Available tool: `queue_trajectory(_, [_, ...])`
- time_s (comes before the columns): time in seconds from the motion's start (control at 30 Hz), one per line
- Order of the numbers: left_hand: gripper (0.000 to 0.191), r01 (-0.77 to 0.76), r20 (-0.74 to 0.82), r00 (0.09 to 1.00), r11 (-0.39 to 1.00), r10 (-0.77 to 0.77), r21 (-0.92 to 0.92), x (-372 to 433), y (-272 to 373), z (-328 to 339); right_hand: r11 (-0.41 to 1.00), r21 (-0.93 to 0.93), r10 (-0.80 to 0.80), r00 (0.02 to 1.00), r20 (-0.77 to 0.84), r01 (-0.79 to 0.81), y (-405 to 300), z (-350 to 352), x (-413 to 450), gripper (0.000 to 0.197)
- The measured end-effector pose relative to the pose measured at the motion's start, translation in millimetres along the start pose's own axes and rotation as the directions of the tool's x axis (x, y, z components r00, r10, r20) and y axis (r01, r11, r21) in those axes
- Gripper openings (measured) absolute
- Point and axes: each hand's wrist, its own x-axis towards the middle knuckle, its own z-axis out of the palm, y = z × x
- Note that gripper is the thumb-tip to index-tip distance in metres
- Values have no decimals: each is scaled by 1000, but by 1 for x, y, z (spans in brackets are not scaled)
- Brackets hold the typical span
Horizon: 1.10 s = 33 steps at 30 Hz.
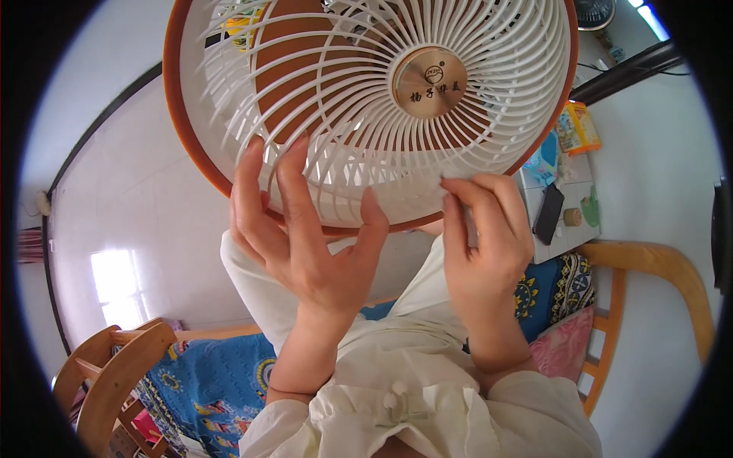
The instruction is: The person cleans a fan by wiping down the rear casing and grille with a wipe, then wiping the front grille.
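Note:
Before me is an electric fan's round white plastic grille (366,114), with an orange-brown rim and a copper-coloured centre disc (430,83) bearing writing. Brown parts and light gaps show behind the curved ribs. My left hand (312,229) touches the lower left of the grille, its fingers spread across the ribs and its thumb raised near the lower edge. At the lower right, my right hand (487,229) has its thumb and fingertips close together by the grille's edge. Whether something thin is pinched between them cannot be made out.
A side table (584,172) at the right holds a dark phone (548,214), a small round container (571,217), a blue pack (542,160) and a yellow-orange package (578,127). Around my lap is a wooden bench (647,255) with a blue patterned cover (212,383). A dark pole (624,71) slants at the upper right.

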Motion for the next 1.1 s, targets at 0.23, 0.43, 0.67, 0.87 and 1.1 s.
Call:
queue_trajectory(0.23, [71, 0, -19, 1000, 1000, 0, -11, 2, 2, 0, 1000, 15, 0, 1000, -31, 1, 14, -12, -2, 22])
queue_trajectory(0.43, [71, 6, 4, 1000, 1000, -6, -1, 1, 0, -1, 997, 16, -74, 994, -79, 76, 4, 10, 9, 24])
queue_trajectory(0.67, [72, 14, 8, 1000, 1000, -14, -5, 0, 2, -1, 998, 33, 48, 991, -127, -44, -4, 14, 18, 16])
queue_trajectory(0.87, [71, 12, -8, 1000, 999, -12, -38, 3, 1, -3, 995, -77, 67, 997, -37, -69, -9, 12, 29, 23])
queue_trajectory(1.1, [71, 31, 12, 999, 999, -31, -35, 1, 3, -3, 988, -77, 135, 991, -22, -136, -5, 8, 20, 23])
